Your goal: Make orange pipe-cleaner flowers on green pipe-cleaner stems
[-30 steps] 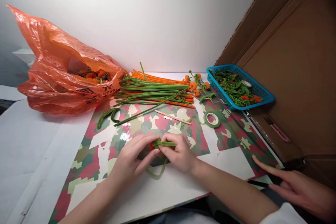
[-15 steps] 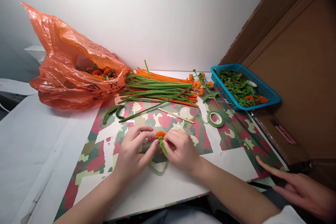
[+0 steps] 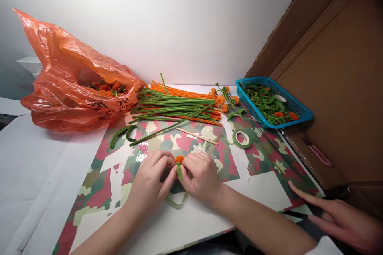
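Observation:
Between my fingertips is a small orange pipe-cleaner flower (image 3: 179,159) with a fuzzy green stem pointing down toward me. My left hand (image 3: 154,175) pinches it from the left, thumb and forefinger closed at the flower's base. From the other side my right hand (image 3: 202,173) grips the green part, fingers curled. A loop of pale green floral tape (image 3: 177,204) hangs below my fingers, over the white sheet. Just beyond the hands lie a thin wooden stick (image 3: 197,136) and a roll of green floral tape (image 3: 242,139).
Green and orange pipe cleaners (image 3: 176,103) lie piled at the back, beside an orange plastic bag (image 3: 74,83) holding flowers. A finished flower spray (image 3: 223,99) rests near a blue basket (image 3: 267,121) of green pieces. Another person's hand (image 3: 338,219) touches the mat at right.
The view has shifted slightly, so everything sits a little lower and further left. Both hands keep their pinch on the flower, and its green stem now points more straight down.

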Demonstrator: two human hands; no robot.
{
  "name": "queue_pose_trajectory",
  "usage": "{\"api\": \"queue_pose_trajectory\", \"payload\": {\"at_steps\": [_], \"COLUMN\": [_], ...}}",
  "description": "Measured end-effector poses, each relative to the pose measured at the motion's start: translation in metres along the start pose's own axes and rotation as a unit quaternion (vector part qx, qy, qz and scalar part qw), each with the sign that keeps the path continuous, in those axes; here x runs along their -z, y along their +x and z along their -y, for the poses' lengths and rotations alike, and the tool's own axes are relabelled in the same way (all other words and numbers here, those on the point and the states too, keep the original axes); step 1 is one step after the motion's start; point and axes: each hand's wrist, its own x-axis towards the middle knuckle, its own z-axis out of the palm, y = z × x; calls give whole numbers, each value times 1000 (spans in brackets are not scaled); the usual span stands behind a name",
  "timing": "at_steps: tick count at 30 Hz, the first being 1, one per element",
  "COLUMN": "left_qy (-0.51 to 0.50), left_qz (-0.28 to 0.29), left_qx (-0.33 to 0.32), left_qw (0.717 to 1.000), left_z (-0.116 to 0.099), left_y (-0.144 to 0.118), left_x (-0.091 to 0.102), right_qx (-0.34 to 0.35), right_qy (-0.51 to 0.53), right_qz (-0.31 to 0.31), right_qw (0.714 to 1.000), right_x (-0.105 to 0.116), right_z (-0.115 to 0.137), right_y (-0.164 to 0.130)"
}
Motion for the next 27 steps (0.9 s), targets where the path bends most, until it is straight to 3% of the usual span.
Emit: {"api": "queue_pose_trajectory", "payload": {"at_steps": [7,18,27], "left_qy": [-70,-112,-68], "left_qz": [57,86,72], "left_qx": [52,129,93], "left_qw": [995,982,991], "left_z": [2,8,13], "left_y": [2,-1,0], "left_x": [-1,1,3], "right_qx": [-12,-16,-28], "right_qy": [18,51,114], "right_qz": [-5,1,32], "right_qw": [1000,999,993], "right_x": [-3,-11,-15], "right_z": [-4,-4,-7], "right_y": [1,6,7]}}
